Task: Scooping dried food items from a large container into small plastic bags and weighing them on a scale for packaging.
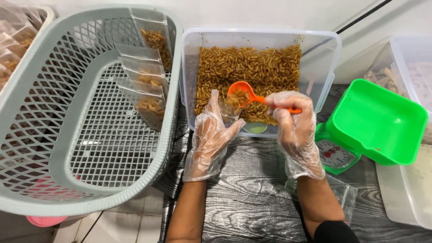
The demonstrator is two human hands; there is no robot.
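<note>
Dark wood-grain worktop (252, 189) carried a clear plastic tub of brown macaroni snack (258, 67), over which the gloved right hand (294, 130) gripped an orange plastic spoon (245, 95) tipping a scoop into a small clear pouch (228, 112) clasped by the left hand (210, 139), filling seemingly underway, weighing likely due.

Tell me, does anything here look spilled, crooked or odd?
Little stands out. The green scale has its tray tilted steeply. The filled bags lean neatly in the grey basket, and no snack pieces lie on the table.
</note>
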